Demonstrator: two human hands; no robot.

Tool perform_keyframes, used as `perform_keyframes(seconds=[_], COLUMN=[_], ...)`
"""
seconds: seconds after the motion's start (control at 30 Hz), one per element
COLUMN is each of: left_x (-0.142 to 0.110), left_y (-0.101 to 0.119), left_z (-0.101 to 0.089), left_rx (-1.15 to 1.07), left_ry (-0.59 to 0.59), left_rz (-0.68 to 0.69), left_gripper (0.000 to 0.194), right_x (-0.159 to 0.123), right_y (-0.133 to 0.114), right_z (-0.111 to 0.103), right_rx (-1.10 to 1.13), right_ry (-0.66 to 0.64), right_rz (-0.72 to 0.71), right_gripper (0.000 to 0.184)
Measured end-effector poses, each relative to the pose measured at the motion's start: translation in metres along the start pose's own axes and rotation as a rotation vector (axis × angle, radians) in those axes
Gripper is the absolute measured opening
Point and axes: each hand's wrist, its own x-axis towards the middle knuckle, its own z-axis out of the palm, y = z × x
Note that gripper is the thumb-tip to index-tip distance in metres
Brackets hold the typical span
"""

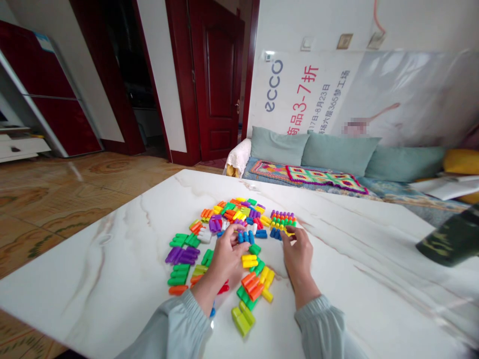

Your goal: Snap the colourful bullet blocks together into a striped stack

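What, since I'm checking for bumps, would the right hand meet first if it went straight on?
Probably the rows of multicoloured plastic pieces just ahead of the right hand, though depth is unclear.

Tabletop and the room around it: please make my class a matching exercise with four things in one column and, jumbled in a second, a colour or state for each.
Things
1. Door
2. Three long cushions
3. Left hand
4. Tabletop

Colours and states
A. White with veins
B. Dark red
C. Fingers at blue pieces
D. Pale blue-green

Right pairs: 1-B, 2-D, 3-C, 4-A
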Motion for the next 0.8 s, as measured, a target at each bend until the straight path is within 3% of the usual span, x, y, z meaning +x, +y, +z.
perform_keyframes(seconds=[0.1,0.23,0.33,0.53,0.6,0.67,0.73,0.8], left_x=[-0.001,-0.002,-0.003,-0.004,-0.003,-0.003,-0.002,-0.002], left_y=[0.001,0.003,0.003,-0.001,0.000,0.003,0.006,0.007], left_z=[0.000,0.000,0.000,0.000,0.001,0.001,0.000,-0.001], left_rx=[-0.018,0.090,0.173,0.220,0.210,0.207,0.228,0.267], left_ry=[0.004,-0.022,-0.059,-0.082,-0.078,-0.065,-0.045,-0.028], left_rz=[-0.029,0.005,0.057,0.112,0.119,0.108,0.093,0.091], left_gripper=[0.036,0.031,0.027,0.026,0.029,0.030,0.030,0.030], right_x=[-0.007,-0.021,-0.029,-0.033,-0.029,-0.019,-0.006,0.005], right_y=[-0.019,-0.045,-0.051,-0.052,-0.051,-0.043,-0.029,-0.011], right_z=[-0.004,-0.002,0.003,0.007,0.003,-0.005,-0.015,-0.024], right_rx=[0.169,0.357,0.381,0.381,0.381,0.334,0.237,0.114], right_ry=[-0.036,-0.301,-0.387,-0.413,-0.327,-0.115,0.114,0.190], right_rz=[-0.116,-0.251,-0.246,-0.188,-0.179,-0.112,0.023,0.162], right_gripper=[0.023,0.021,0.021,0.017,0.017,0.019,0.024,0.030])
